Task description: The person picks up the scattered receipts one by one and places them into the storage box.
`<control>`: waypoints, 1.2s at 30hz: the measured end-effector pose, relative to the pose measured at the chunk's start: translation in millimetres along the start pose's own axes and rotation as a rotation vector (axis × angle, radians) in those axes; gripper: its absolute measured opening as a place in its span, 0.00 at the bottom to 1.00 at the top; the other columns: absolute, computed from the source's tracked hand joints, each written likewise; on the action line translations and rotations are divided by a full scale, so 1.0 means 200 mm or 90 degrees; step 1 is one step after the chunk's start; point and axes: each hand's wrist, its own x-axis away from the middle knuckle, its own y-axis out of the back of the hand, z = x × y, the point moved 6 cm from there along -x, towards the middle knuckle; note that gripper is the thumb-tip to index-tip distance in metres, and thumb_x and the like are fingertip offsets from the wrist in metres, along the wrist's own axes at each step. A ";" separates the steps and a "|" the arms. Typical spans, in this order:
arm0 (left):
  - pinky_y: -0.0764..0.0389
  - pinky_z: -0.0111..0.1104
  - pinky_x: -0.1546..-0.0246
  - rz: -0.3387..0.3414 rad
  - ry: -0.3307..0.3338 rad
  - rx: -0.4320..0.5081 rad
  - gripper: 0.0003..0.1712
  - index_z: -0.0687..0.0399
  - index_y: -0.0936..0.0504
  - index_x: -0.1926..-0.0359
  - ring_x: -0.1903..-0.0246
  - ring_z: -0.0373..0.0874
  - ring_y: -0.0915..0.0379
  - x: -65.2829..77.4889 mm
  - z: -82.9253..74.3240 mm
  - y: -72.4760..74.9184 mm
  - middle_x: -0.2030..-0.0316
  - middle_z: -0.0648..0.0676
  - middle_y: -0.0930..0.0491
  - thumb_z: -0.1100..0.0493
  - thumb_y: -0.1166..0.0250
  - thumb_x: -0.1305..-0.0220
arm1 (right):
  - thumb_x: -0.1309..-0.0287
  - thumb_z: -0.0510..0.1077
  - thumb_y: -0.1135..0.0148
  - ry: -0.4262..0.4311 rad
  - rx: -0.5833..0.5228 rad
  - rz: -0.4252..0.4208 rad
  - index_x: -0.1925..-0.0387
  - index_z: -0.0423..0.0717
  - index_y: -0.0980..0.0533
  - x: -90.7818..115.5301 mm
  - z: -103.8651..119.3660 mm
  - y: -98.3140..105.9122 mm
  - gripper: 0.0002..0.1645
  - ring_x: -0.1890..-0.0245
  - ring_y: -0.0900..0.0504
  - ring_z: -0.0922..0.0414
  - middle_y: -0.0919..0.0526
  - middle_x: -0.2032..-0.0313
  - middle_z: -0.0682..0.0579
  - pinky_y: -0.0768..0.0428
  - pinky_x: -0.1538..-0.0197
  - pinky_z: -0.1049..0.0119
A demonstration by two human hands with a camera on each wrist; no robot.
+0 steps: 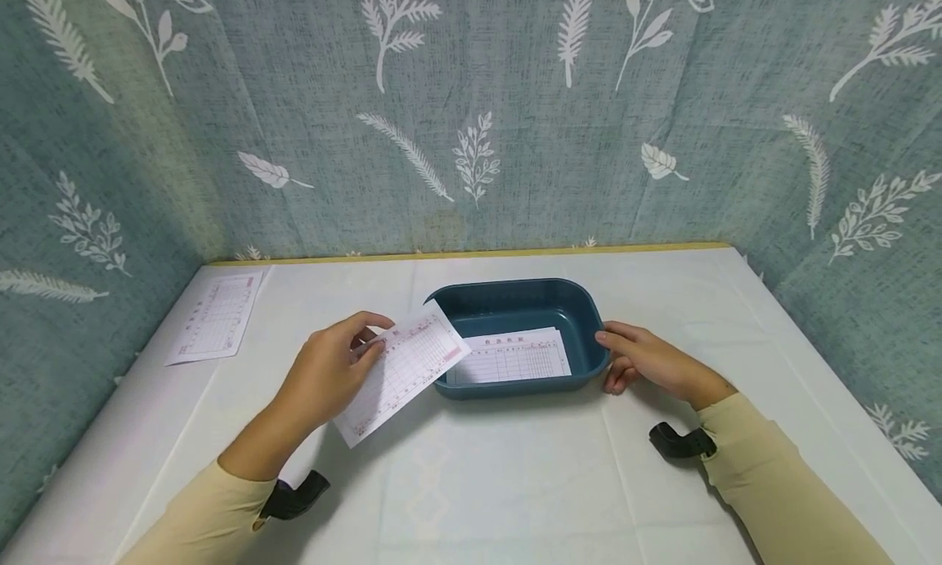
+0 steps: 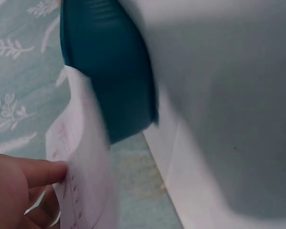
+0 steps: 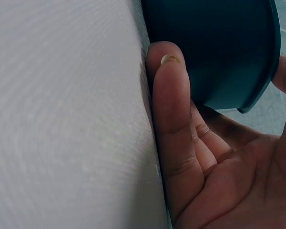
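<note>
My left hand pinches a white printed form by its upper left edge, thumb and fingers on either side. The sheet has a ruled table and reddish print, and it hangs tilted, one corner over the left end of a dark teal plastic basin. In the left wrist view the form bends near the basin. My right hand holds the basin's right end, with the thumb at the rim and other fingers against the outer wall. Inside the basin lie similar forms, partly covered by the raised sheet.
Another printed form lies at the far left of the white-covered table. Patterned grey-green cloth hangs along the back and both sides. A dark wrist mount protrudes from the left sleeve, and a similar mount from the right.
</note>
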 end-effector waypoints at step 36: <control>0.38 0.30 0.78 -0.011 -0.051 -0.041 0.06 0.48 0.16 0.66 0.81 0.40 0.38 -0.16 -0.13 -0.18 0.83 0.46 0.29 0.52 0.31 0.35 | 0.24 0.56 0.55 0.006 0.000 -0.001 0.23 0.31 0.60 0.00 -0.01 0.00 0.46 0.73 0.15 0.57 0.14 0.74 0.46 0.16 0.64 0.63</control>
